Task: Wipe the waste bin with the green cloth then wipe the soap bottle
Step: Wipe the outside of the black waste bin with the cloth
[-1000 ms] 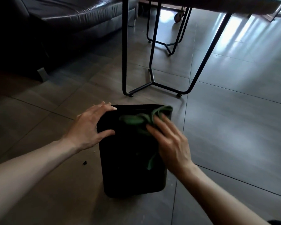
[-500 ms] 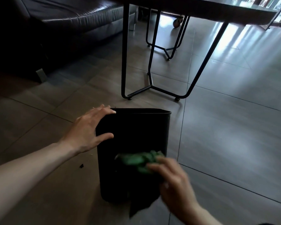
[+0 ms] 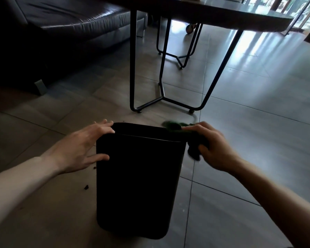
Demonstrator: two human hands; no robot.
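The tall black plastic waste bin [image 3: 138, 185] stands upright on the grey tiled floor [image 3: 249, 140], long axis vertical. The left hand [image 3: 79, 149] braces its upper left corner, fingers spread wide over the rim, thumb flat on the smooth front wall. The right hand [image 3: 213, 145] pinches the bunched, soft green cloth [image 3: 177, 125] right at the rim's far right corner, so the right side wall lies just below those fingers. No soap bottle in sight.
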